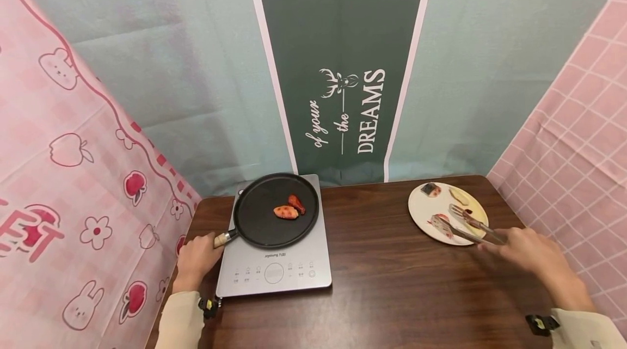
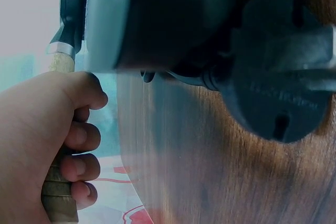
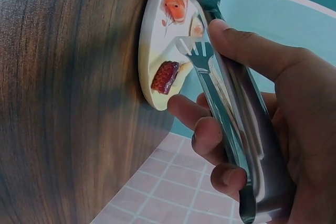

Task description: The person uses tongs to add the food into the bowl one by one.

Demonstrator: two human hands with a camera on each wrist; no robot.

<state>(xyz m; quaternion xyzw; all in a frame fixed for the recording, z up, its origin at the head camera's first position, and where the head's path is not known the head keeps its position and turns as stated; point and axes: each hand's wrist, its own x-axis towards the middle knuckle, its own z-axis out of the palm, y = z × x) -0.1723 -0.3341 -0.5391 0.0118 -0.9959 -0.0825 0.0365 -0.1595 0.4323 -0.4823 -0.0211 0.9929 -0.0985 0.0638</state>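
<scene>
My left hand [image 1: 197,257] grips the wooden handle [image 1: 221,239] of a round black frying pan [image 1: 259,213]; in the left wrist view the fingers curl round that handle [image 2: 59,198]. Inside the pan lie a reddish-brown drumstick [image 1: 296,203] and an orange-brown chicken piece [image 1: 285,212]. Over at the right, my right hand [image 1: 529,251] holds metal tongs [image 3: 239,124], thumb on one arm and fingers round the other. The fork-like tips stand apart over a white plate [image 1: 422,215], near a glossy red-brown food piece [image 3: 165,77] and a pale, reddish piece [image 1: 442,226].
The pan sits on a silver induction cooker [image 1: 274,289] at the left of the brown wooden table [image 1: 377,273]. The plate also bears a dark-and-orange piece [image 1: 431,190] and a pale yellow piece [image 1: 459,196]. Cloth hangings [image 1: 338,28] close off the back and both sides.
</scene>
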